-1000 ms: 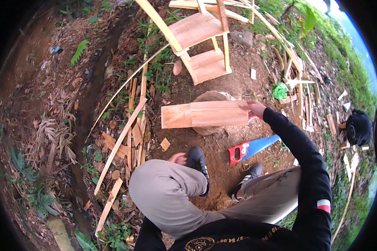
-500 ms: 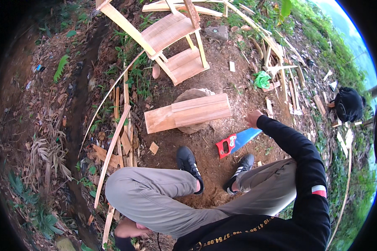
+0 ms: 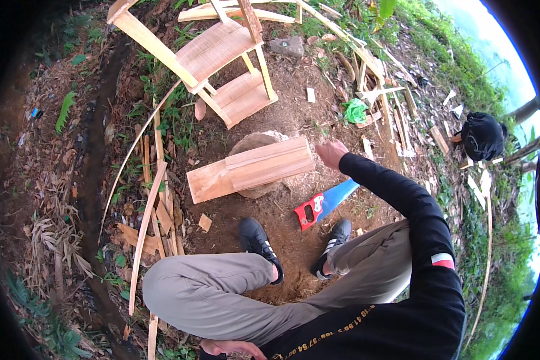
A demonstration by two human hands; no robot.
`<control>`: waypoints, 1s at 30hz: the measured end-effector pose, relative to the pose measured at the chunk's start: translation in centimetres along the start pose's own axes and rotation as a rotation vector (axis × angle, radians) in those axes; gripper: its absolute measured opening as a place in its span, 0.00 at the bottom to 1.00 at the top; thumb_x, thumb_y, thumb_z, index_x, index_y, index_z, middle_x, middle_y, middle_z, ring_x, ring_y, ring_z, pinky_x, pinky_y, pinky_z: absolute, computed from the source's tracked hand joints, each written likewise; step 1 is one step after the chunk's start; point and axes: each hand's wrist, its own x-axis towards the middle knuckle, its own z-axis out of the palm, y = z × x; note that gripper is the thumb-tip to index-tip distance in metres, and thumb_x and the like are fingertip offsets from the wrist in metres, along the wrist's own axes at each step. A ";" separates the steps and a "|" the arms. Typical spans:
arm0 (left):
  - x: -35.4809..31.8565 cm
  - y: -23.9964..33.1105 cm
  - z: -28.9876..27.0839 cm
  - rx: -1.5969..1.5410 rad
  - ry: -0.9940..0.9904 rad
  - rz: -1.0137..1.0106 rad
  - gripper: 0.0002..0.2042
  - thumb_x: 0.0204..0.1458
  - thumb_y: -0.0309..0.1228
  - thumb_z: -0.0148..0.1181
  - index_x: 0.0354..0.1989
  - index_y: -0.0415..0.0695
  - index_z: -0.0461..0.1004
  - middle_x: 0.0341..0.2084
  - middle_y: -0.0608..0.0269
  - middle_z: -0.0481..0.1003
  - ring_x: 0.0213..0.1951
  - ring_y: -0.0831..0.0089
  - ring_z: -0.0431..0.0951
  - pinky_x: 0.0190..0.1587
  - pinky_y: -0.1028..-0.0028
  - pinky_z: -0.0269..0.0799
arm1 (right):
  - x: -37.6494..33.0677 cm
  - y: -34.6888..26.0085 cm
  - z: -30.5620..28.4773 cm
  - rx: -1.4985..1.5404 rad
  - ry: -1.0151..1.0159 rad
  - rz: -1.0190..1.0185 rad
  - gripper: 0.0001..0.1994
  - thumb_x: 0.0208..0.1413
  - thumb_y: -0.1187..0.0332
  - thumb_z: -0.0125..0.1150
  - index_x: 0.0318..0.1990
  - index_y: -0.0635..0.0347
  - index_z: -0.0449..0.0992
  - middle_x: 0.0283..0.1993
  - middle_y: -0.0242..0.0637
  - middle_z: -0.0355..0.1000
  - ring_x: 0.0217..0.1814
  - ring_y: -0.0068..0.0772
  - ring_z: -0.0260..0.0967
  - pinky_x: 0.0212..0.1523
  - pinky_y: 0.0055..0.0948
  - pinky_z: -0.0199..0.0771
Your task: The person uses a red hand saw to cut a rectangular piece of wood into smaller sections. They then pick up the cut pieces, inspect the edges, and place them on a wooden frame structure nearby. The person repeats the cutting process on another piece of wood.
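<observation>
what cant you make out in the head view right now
All in the head view:
- Left hand: cut off by the lower edge; whether it holds anything is unclear.
- Right hand: its palm is hidden by its back.
- Stump: its middle is covered by the boards.
- Wooden frame: posts cut off by the top edge.
- Saw: teeth too small.

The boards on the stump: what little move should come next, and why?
I'd perhaps lay the right hand on the right end of the boards to steady them. They rest across the stump and stick out past it on both sides, and that hand is already close to that end.
</observation>
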 end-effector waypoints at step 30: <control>30.3 28.7 -6.9 2.350 0.832 0.552 0.27 0.52 0.40 0.70 0.60 0.45 0.73 0.54 0.56 0.71 0.57 0.56 0.71 0.59 0.59 0.69 | 2.6 -1.9 -8.7 0.643 0.200 -0.290 0.20 0.54 0.62 0.70 0.52 0.58 0.78 0.42 0.48 0.78 0.40 0.48 0.78 0.44 0.43 0.78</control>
